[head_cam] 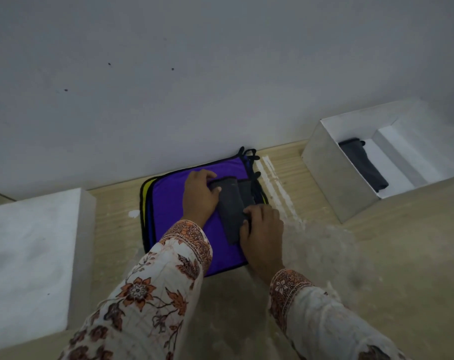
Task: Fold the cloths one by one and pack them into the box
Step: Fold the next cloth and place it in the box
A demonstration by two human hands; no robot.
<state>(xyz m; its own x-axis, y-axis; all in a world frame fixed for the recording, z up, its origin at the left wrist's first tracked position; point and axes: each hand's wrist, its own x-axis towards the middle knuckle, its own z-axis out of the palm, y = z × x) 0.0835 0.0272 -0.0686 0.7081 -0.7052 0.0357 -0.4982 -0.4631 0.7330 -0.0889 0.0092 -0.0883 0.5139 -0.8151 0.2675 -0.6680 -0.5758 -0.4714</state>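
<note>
Pale grey wall fills the upper half of the view, and below it runs a light wooden surface streaked with white dust. At the left stands a white block, whose purpose I cannot tell, and at the right sits an open white box that already has one folded dark grey cloth lying inside it. Against the wall lies a flat stack of cloths, purple on top with blue and yellow edges showing at its left side and black hanging loops at its far corner. On that stack rests the grey cloth being folded, now a narrow strip. The left hand lies over the strip's far left part with its thumb pressing down on the fabric; its fingers curve over the far edge, so how firm its grip is cannot be told. The right hand has its fingers curled on the strip's near right edge and appears to pinch it. Judging by the way it lies, the cloth is light, soft and limp, with no stiffness to keep a fold, so it is best taken at both ends or pinched across the layers to stop them springing open. Floral sleeves cover the stack's near edge, the box is cut off at the right, and how many cloths remain in the stack is hard to make out.
</note>
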